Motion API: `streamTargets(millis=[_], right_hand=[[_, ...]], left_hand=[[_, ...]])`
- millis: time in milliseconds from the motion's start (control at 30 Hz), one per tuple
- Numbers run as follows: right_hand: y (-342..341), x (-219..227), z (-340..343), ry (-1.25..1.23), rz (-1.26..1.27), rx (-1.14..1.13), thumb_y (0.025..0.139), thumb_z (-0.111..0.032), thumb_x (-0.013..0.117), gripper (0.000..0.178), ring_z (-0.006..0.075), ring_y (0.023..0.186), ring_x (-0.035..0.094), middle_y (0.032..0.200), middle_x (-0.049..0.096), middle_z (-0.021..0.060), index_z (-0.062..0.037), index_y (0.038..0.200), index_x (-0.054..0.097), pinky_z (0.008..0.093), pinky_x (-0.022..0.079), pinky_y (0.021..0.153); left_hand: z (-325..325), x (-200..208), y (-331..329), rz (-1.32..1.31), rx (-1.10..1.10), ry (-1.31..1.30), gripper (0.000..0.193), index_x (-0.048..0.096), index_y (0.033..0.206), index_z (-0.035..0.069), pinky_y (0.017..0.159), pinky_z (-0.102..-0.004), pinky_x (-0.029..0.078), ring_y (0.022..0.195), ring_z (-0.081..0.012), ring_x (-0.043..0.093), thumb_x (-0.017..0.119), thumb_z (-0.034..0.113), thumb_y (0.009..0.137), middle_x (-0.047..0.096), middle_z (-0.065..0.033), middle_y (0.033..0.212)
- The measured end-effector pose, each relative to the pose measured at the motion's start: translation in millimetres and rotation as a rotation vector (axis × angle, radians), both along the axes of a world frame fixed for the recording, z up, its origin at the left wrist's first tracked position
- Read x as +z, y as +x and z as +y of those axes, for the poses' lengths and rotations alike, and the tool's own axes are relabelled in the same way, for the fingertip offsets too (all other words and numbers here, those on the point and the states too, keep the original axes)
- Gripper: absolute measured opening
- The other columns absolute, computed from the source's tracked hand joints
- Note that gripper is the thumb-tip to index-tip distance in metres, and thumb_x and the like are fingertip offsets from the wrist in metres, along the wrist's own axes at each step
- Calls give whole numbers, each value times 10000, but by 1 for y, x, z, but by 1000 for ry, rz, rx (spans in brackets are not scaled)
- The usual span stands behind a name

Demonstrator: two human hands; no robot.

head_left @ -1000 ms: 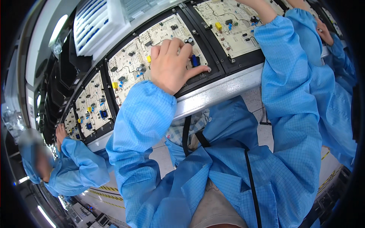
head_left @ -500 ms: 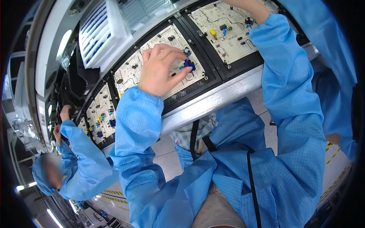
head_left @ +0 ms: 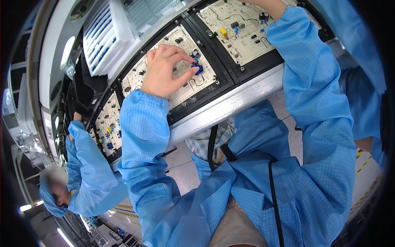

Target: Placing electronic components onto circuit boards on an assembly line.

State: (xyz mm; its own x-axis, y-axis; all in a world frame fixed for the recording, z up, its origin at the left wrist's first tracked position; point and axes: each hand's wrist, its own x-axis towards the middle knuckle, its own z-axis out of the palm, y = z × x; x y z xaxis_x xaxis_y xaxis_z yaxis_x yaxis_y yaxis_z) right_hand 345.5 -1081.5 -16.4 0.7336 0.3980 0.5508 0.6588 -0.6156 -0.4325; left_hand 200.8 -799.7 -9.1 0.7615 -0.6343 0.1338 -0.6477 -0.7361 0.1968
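Gripping a dark blue component (head_left: 198, 68) between thumb and index finger, the person's left hand (head_left: 162, 72) holds it at the right-hand part of a cream circuit board (head_left: 184, 92). Whether the piece is fully seated cannot be told. Just beyond it stand dark round capacitors (head_left: 194, 53). A black frame (head_left: 224, 76) surrounds the board, and a bare metal rail (head_left: 226, 106) runs along the near side.

Well apart from the left hand, the right hand (head_left: 263, 2) reaches over a neighbouring board (head_left: 251, 49), which carries a yellow block (head_left: 223, 31). The upper edge cuts the right hand off, so its grip cannot be told.

Behind the frames sits a white slotted tray (head_left: 108, 35) with blue pieces in it. To the left, 1 co-worker (head_left: 98, 177) in blue leans toward the line; to the right, another person's blue sleeve (head_left: 356, 49) shows.
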Motion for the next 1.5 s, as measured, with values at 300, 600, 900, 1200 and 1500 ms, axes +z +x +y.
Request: streamTargets(millis=[300, 600, 900, 1200, 1500], right_hand=[[-4, 3, 5, 0, 32, 11, 800, -125, 619, 139, 340, 720, 635, 763, 648, 194, 5, 846, 630, 393, 492, 654], [-2, -4, 4, -4, -12, 36, 798, -121, 611, 145, 344, 725, 637, 768, 648, 202, 12, 852, 630, 397, 496, 661], [-8, -1, 10, -40, -36, 27, 795, -131, 608, 149, 352, 733, 635, 771, 646, 203, 7, 850, 628, 404, 494, 667], [-4, 1, 13, 15, 4, 58, 827, -135, 638, 151, 304, 683, 635, 733, 646, 157, -1, 891, 611, 377, 487, 625], [-6, 22, 7, -264, 41, 107, 824, -102, 674, 122, 161, 611, 570, 679, 611, 80, 10, 825, 626, 295, 470, 582]], left_hand=[[1, 2, 5, 3, -44, 66, 248, 716, 893, 123, 931, -367, 275, 1028, -210, 487, 706, 349, 792, 615, -36, 969], [5, 1, 4, 63, -6, 106, 243, 715, 962, 126, 979, -390, 251, 1071, -209, 488, 711, 311, 805, 619, -19, 1035], [-2, 1, -9, -52, -34, 133, 298, 683, 882, 121, 924, -387, 293, 1042, -220, 496, 749, 371, 734, 606, -35, 993], [-6, -2, -21, -183, -66, 201, 331, 662, 863, 80, 910, -392, 343, 1050, -223, 490, 738, 368, 719, 574, -37, 967], [-2, -8, -23, -146, -39, 140, 383, 659, 899, 61, 920, -379, 343, 1040, -215, 478, 730, 395, 726, 563, -40, 969]])
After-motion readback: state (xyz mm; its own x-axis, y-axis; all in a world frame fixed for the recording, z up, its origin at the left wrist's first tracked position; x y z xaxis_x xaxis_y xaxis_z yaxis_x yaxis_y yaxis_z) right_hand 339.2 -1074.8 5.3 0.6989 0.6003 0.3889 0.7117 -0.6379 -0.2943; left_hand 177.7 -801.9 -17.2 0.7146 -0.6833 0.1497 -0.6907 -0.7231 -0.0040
